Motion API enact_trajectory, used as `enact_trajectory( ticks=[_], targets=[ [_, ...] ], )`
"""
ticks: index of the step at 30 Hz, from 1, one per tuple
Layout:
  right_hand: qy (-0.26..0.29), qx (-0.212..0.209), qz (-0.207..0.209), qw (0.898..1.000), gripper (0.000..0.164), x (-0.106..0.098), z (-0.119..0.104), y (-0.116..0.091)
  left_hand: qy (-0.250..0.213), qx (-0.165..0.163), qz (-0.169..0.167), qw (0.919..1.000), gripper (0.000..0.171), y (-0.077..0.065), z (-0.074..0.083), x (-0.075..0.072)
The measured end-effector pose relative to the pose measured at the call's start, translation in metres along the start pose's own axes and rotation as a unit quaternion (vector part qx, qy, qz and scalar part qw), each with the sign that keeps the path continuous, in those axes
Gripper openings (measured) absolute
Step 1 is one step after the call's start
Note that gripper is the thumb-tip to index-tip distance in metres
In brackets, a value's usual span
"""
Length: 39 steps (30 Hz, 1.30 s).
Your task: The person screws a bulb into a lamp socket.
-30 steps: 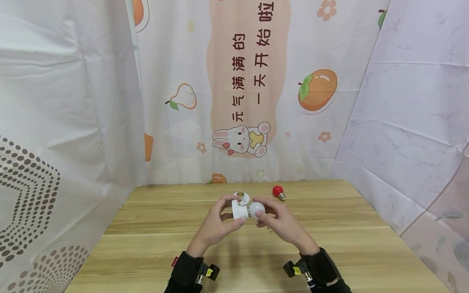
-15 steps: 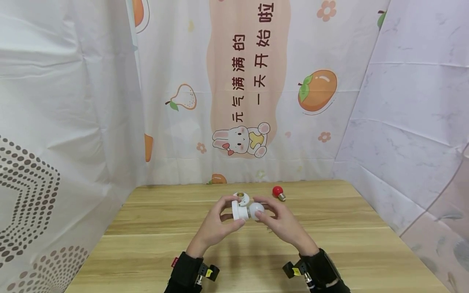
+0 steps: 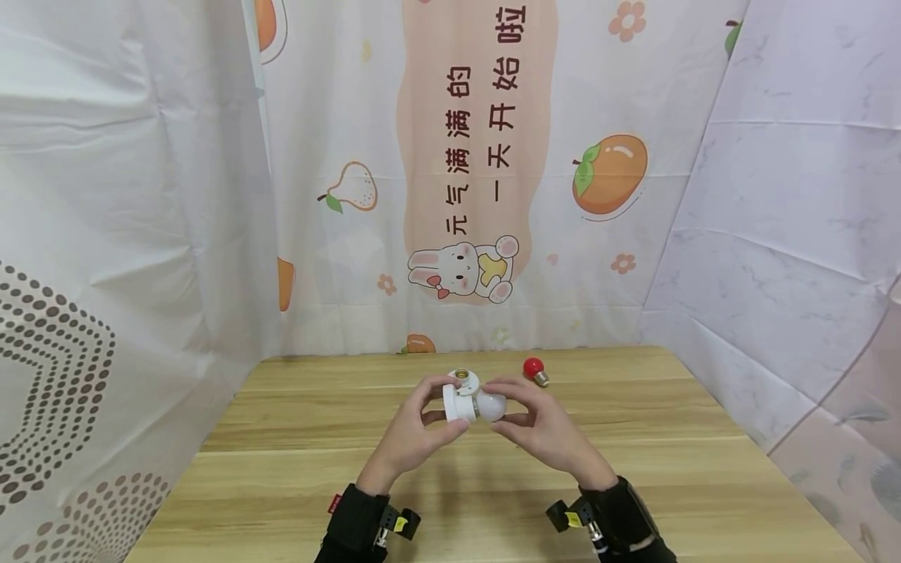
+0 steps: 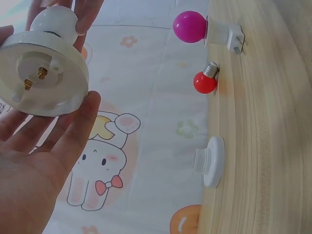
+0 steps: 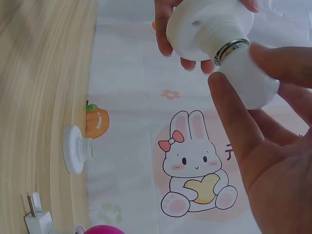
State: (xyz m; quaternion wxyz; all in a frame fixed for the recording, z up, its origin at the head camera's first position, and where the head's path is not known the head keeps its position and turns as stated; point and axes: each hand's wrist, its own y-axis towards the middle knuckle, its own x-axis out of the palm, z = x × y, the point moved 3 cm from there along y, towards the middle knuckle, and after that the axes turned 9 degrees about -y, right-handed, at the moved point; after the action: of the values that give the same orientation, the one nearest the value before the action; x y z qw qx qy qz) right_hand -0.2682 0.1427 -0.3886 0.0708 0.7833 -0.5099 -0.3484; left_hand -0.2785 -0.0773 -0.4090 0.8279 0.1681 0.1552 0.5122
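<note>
My left hand [image 3: 415,426] grips a white lamp holder [image 3: 459,404] by its round base, above the table. Two brass screw terminals show on its hollow underside in the left wrist view. A white light bulb [image 5: 248,80] sits in the holder's mouth, with a strip of its metal screw cap still visible. Around that bulb, my right hand [image 3: 545,426] has its thumb and fingers, the thumb on one side near the cap and the index finger on the other.
On the wooden table [image 3: 317,469], a second white lamp holder [image 4: 214,162] stands behind my hands. A red bulb [image 3: 533,367] lies to its right. A magenta bulb [image 4: 190,27] in a white plug-in socket [image 4: 226,36] is also there. A printed curtain [image 3: 338,258] hangs behind.
My right thumb has slid off the bulb's front toward its lower side, and the right fingers have spread slightly. The holder and bulb have shifted a little left.
</note>
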Motion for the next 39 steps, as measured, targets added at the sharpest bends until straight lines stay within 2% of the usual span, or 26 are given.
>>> enact_trajectory(
  ticks=[6, 19, 39],
  targets=[
    [-0.004, -0.004, -0.011, 1.000, 0.049, -0.0011, -0.0008, 0.0009, -0.001, 0.000, 0.001, 1.0000, 0.053, 0.0005, 0.0001, -0.0004],
    [-0.007, 0.021, -0.015, 1.000, 0.048, -0.0014, 0.0021, -0.0004, 0.003, 0.000, 0.004, 1.0000, 0.052, 0.0007, -0.0012, 0.0001],
    [-0.042, 0.053, -0.013, 0.998, 0.047, -0.0017, 0.0036, 0.0001, -0.003, 0.000, 0.004, 1.0000, 0.053, 0.0009, -0.0001, 0.0006]
  ],
)
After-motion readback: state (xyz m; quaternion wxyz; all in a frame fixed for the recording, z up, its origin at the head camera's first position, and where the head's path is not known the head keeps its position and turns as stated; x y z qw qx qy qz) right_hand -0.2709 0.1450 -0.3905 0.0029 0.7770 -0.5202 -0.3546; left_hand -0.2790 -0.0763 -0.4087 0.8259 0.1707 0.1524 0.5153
